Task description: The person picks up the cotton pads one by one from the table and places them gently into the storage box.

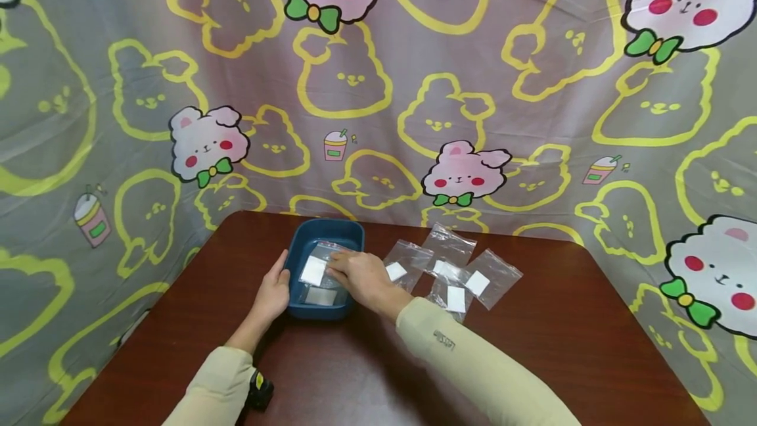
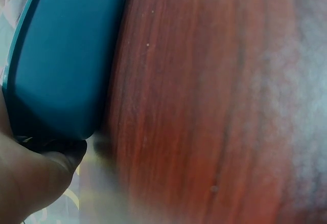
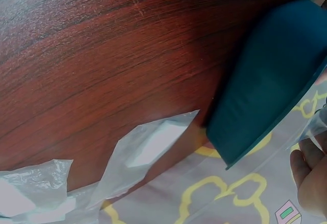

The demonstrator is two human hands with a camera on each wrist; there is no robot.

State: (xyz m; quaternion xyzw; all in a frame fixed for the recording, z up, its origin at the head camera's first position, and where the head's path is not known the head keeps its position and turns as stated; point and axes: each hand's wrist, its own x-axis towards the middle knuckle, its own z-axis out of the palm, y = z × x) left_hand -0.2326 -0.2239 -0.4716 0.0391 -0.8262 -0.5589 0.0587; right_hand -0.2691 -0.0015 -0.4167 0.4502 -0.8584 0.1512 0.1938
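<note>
A dark blue plastic bin (image 1: 319, 312) stands near the table's far left side. My left hand (image 1: 274, 289) holds it by its left side, thumb at the rim; the left wrist view shows the bin's outer wall (image 2: 66, 60) beside the hand. Over the bin, my right hand (image 1: 368, 279) pinches a clear zip bag (image 1: 313, 271) with a white rectangular piece inside. Beneath that bag, another bag with a pale rectangle (image 1: 320, 296) lies in the bin. In the right wrist view, curled fingers (image 3: 300, 168) appear at the right edge, holding clear plastic.
Right of the bin, several clear zip bags (image 1: 493, 279) with white pieces lie overlapping on the brown wooden table (image 1: 532, 347). A patterned curtain (image 1: 378, 137) hangs behind and beside the table. A small black device (image 1: 259, 391) sits by the left wrist.
</note>
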